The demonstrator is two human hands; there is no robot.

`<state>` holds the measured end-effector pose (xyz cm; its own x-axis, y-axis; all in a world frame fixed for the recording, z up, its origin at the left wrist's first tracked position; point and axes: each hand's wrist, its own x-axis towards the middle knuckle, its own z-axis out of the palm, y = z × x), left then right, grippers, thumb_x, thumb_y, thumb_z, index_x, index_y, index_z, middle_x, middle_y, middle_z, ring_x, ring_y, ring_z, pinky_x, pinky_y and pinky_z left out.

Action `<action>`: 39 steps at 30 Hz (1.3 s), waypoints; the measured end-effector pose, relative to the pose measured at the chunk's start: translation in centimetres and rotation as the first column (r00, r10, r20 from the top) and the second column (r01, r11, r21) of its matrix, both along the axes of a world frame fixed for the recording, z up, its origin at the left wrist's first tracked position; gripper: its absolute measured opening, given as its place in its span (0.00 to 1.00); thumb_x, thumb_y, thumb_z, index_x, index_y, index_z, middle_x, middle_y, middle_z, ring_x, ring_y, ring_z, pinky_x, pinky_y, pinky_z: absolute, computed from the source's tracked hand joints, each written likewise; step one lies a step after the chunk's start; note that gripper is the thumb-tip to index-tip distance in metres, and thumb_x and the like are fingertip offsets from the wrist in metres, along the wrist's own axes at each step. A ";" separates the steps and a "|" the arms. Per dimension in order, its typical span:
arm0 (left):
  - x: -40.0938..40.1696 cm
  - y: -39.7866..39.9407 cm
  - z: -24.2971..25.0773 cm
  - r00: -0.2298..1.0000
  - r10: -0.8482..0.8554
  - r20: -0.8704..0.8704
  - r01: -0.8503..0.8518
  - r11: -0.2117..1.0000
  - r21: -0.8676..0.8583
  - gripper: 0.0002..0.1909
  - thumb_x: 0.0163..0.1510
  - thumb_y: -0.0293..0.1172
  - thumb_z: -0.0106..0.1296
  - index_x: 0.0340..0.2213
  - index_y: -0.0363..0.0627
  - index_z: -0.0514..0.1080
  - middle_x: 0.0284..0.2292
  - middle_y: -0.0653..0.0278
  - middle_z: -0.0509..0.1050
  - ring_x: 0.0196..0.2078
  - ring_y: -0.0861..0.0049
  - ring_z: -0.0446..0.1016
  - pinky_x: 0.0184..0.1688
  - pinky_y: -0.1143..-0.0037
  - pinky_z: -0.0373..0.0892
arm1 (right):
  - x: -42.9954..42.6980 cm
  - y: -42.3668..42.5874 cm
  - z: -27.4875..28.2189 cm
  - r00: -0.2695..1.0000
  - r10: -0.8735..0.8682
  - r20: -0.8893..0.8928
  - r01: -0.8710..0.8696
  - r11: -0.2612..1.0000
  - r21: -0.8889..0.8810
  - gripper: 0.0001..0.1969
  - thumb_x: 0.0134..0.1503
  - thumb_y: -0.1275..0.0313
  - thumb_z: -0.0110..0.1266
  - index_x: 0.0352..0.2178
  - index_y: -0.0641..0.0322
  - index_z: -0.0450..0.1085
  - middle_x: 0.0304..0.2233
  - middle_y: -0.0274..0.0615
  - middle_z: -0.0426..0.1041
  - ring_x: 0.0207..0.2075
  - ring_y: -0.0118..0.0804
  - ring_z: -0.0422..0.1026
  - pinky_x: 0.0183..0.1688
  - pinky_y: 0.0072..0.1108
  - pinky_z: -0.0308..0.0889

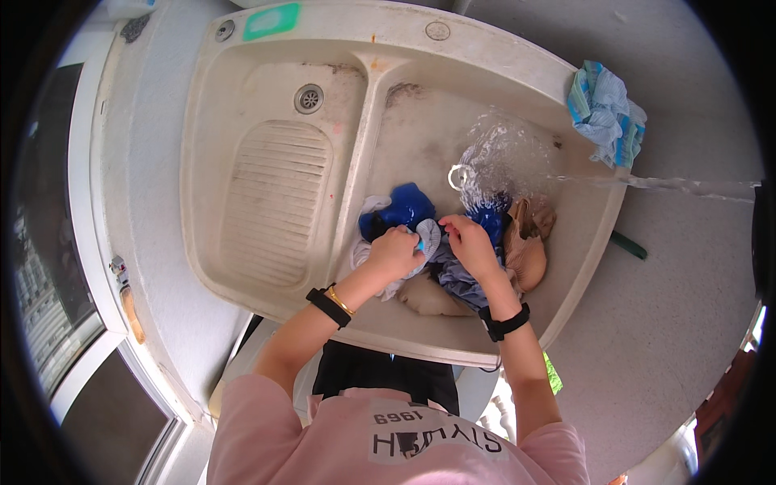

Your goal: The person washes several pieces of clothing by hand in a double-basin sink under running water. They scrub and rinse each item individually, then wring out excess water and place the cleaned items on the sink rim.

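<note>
In the right basin of the laundry sink (pixel 379 327), my left hand (pixel 397 251) is closed on a light grey-blue cloth (pixel 429 237). Close to its right is my right hand (pixel 470 239), fingers bent above the clothes; whether it pinches anything is unclear. Wet blue cloth (pixel 407 206) lies just beyond my left hand, and white cloth is beside it. Under and right of my hands are grey-blue fabric (pixel 464 276), beige cloth (pixel 430 297) and a tan garment (pixel 526 260). A stream of water (pixel 679 185) comes from the right and splashes into this basin beyond the clothes.
The left basin has a ribbed washboard (pixel 276 203) and a metal drain (pixel 309 98). A divider (pixel 354 157) stands between the basins. A striped blue cloth (pixel 606 115) hangs over the far right corner. A green soap bar or dish (pixel 271 21) sits on the back rim.
</note>
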<state>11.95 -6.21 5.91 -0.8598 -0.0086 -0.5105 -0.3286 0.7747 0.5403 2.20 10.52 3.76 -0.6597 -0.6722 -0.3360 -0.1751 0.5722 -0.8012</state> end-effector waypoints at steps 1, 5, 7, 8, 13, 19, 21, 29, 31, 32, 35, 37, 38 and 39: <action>-0.6 -0.3 0.9 0.992 0.117 0.055 -0.125 0.975 0.184 0.12 0.50 0.34 0.51 0.22 0.36 0.69 0.28 0.58 0.70 0.29 0.74 0.71 0.28 0.71 0.67 | -0.2 0.1 -0.4 0.997 0.077 0.017 -0.076 0.997 -0.027 0.13 0.49 0.81 0.49 0.38 0.64 0.70 0.36 0.51 0.72 0.37 0.50 0.71 0.41 0.27 0.67; -2.9 -2.0 4.4 0.880 0.363 0.305 -0.474 0.652 0.591 0.12 0.54 0.34 0.46 0.23 0.39 0.65 0.22 0.70 0.63 0.27 0.87 0.60 0.26 0.79 0.59 | -0.4 -0.1 -0.6 0.892 0.088 0.443 -0.002 0.982 -0.190 0.22 0.49 0.83 0.49 0.48 0.63 0.62 0.43 0.43 0.70 0.44 0.39 0.70 0.49 0.23 0.63; -4.0 -2.8 5.6 0.801 0.470 0.370 -0.580 0.459 0.673 0.09 0.57 0.34 0.44 0.26 0.44 0.64 0.24 0.76 0.63 0.27 0.91 0.60 0.29 0.83 0.60 | -0.7 -0.5 -0.1 0.605 0.021 0.796 0.256 0.941 -0.220 0.22 0.53 0.81 0.51 0.50 0.64 0.59 0.41 0.36 0.69 0.41 0.24 0.67 0.46 0.18 0.63; -4.5 -3.0 5.9 0.680 0.554 0.481 -0.658 0.172 0.733 0.07 0.57 0.35 0.45 0.28 0.46 0.65 0.25 0.75 0.64 0.28 0.91 0.63 0.31 0.84 0.62 | -1.1 -0.5 0.1 0.645 0.050 0.763 0.295 0.904 -0.309 0.21 0.54 0.80 0.52 0.49 0.64 0.59 0.41 0.35 0.69 0.40 0.23 0.67 0.45 0.17 0.62; -6.7 -4.6 3.4 0.356 0.864 0.355 -0.745 0.033 0.667 0.09 0.54 0.32 0.49 0.35 0.41 0.65 0.27 0.71 0.64 0.30 0.86 0.64 0.33 0.82 0.63 | -5.8 1.6 -0.5 0.791 -0.404 0.458 0.543 0.810 -0.223 0.17 0.57 0.74 0.52 0.49 0.63 0.62 0.39 0.34 0.70 0.41 0.24 0.66 0.44 0.16 0.61; -6.3 -2.9 -3.1 0.333 0.916 0.223 -0.821 0.166 0.546 0.18 0.48 0.22 0.48 0.43 0.39 0.61 0.37 0.62 0.65 0.39 0.77 0.64 0.44 0.76 0.63 | -10.3 0.6 -7.9 0.826 -0.510 -0.242 0.503 0.859 -0.092 0.22 0.55 0.70 0.54 0.51 0.62 0.62 0.44 0.46 0.70 0.49 0.42 0.66 0.52 0.29 0.60; -7.0 -1.7 -5.1 0.328 0.940 0.091 -0.774 0.212 0.597 0.20 0.47 0.23 0.49 0.44 0.38 0.62 0.39 0.58 0.66 0.40 0.73 0.65 0.44 0.74 0.63 | -8.6 -1.9 -9.6 0.774 -0.362 -0.520 0.462 0.884 0.072 0.23 0.51 0.70 0.56 0.49 0.62 0.63 0.43 0.50 0.70 0.50 0.51 0.64 0.53 0.35 0.58; -9.5 -1.0 -7.5 0.315 0.949 0.010 -0.911 0.300 0.285 0.27 0.49 0.30 0.49 0.52 0.43 0.59 0.52 0.54 0.58 0.54 0.63 0.58 0.56 0.72 0.54 | -6.4 -0.8 -9.0 0.939 -0.311 -0.147 0.342 0.889 0.304 0.18 0.45 0.75 0.53 0.41 0.58 0.67 0.29 0.51 0.73 0.35 0.56 0.71 0.37 0.39 0.66; -9.8 -1.2 -7.4 0.239 0.963 0.126 -0.895 0.168 0.414 0.27 0.52 0.36 0.49 0.53 0.45 0.59 0.54 0.55 0.56 0.57 0.61 0.55 0.58 0.70 0.52 | -7.2 0.0 -9.0 0.804 -0.513 -0.301 0.579 0.789 0.205 0.15 0.46 0.72 0.52 0.38 0.66 0.67 0.30 0.55 0.72 0.36 0.57 0.70 0.39 0.38 0.65; -10.0 -1.2 -7.4 0.218 0.918 0.332 -0.902 0.059 0.429 0.27 0.53 0.40 0.47 0.53 0.46 0.59 0.55 0.56 0.56 0.57 0.61 0.56 0.57 0.68 0.52 | -7.4 -0.2 -8.9 0.698 -0.610 -0.375 0.701 0.690 0.181 0.16 0.46 0.70 0.52 0.37 0.69 0.67 0.32 0.57 0.71 0.37 0.58 0.69 0.41 0.38 0.64; -11.0 -1.0 -6.8 0.187 0.567 0.802 -0.896 -0.236 0.376 0.32 0.55 0.59 0.40 0.54 0.52 0.59 0.56 0.58 0.57 0.55 0.67 0.60 0.55 0.68 0.57 | -5.8 -3.6 -7.7 0.726 -0.560 -0.398 0.639 0.764 0.091 0.20 0.46 0.66 0.52 0.37 0.73 0.68 0.42 0.59 0.65 0.41 0.58 0.65 0.46 0.38 0.59; -11.0 -1.1 -5.8 0.259 0.317 0.912 -0.781 -0.487 0.391 0.33 0.57 0.51 0.43 0.60 0.55 0.49 0.58 0.57 0.55 0.56 0.69 0.60 0.57 0.70 0.57 | -3.8 -5.8 -4.9 0.808 -0.589 0.005 0.585 0.800 -0.133 0.17 0.45 0.68 0.52 0.34 0.74 0.68 0.40 0.55 0.66 0.42 0.53 0.64 0.47 0.32 0.60; -10.7 -1.3 -5.2 0.357 0.217 0.909 -0.700 -0.581 0.414 0.35 0.58 0.48 0.44 0.62 0.57 0.44 0.58 0.57 0.54 0.56 0.70 0.60 0.58 0.71 0.57 | -2.3 -6.8 -3.1 0.845 -0.534 -0.024 0.515 0.825 -0.233 0.16 0.45 0.70 0.52 0.34 0.74 0.68 0.40 0.54 0.65 0.43 0.52 0.64 0.47 0.31 0.60; -10.1 -1.4 -4.4 0.351 0.347 0.870 -0.730 -0.481 0.486 0.34 0.59 0.41 0.44 0.62 0.60 0.43 0.58 0.58 0.56 0.55 0.70 0.61 0.57 0.71 0.58 | -0.6 -7.2 -1.1 0.875 -0.483 0.030 0.466 0.825 -0.320 0.16 0.43 0.71 0.53 0.33 0.73 0.67 0.40 0.53 0.65 0.44 0.52 0.63 0.49 0.30 0.59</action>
